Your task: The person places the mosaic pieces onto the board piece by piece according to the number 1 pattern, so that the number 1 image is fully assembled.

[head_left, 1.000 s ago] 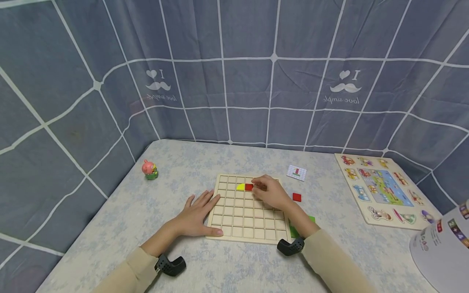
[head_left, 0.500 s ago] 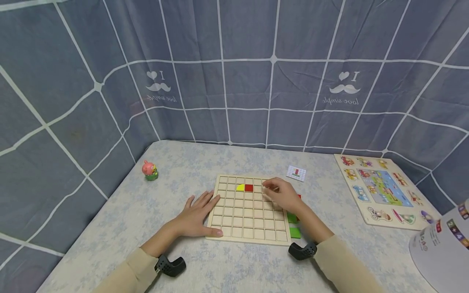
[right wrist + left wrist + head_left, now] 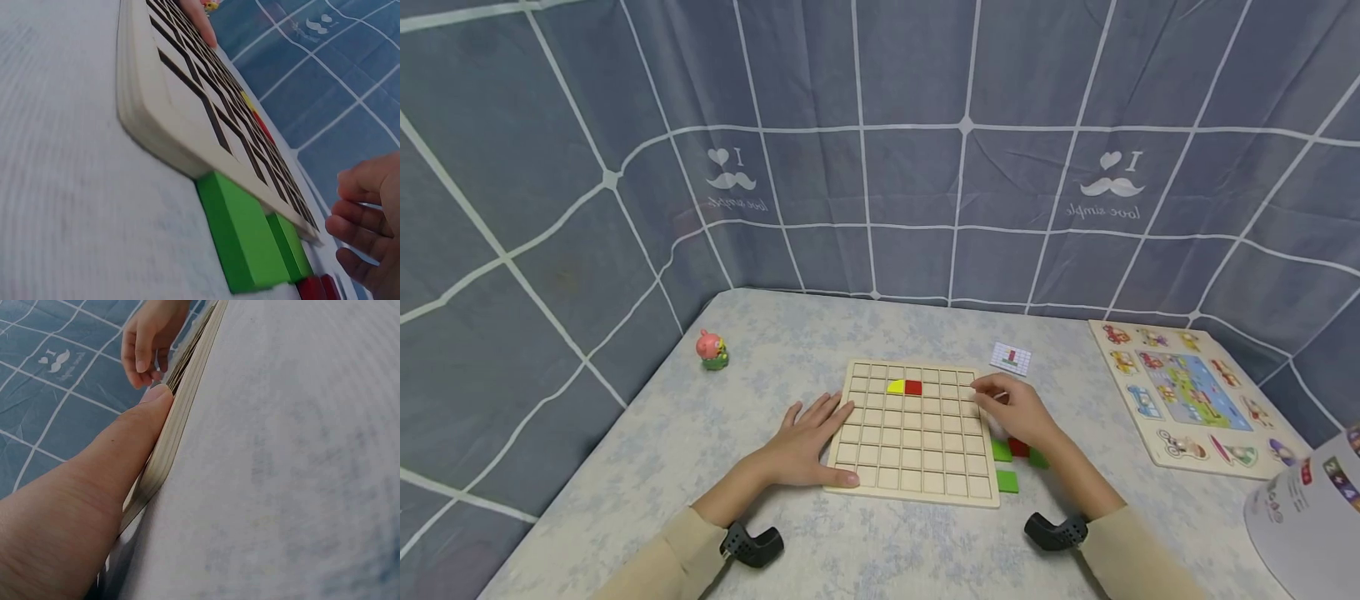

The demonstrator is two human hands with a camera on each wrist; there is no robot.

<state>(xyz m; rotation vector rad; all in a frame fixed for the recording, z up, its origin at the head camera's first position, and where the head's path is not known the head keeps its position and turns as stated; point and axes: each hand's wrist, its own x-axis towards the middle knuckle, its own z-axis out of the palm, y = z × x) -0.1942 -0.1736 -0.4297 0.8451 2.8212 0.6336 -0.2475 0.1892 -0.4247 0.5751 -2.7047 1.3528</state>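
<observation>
A wooden grid board [image 3: 917, 437] lies on the table. In its second row from the far side sit a yellow piece [image 3: 896, 387] with one rounded or slanted corner and a red square tile [image 3: 913, 387], side by side. My left hand [image 3: 805, 446] rests flat on the board's left edge, fingers spread, thumb at the near left corner. My right hand [image 3: 1015, 408] hovers by the board's right edge, fingers loosely bent with nothing between them. Under and beside it lie green blocks [image 3: 1007, 481] and a red block [image 3: 1018, 447]; the hand hides part of this group.
A small card with a printed grid pattern [image 3: 1011, 358] lies behind the right hand. Farther right are a wooden picture puzzle [image 3: 1195, 396] and a white tub [image 3: 1311, 508]. A pink-headed toy figure [image 3: 711, 350] stands at the back left. A checked curtain [image 3: 917, 167] closes off the back.
My right hand has drawn back from the red tile, moving right across the board to its right edge. The red tile stays beside the yellow piece. My left hand keeps its place.
</observation>
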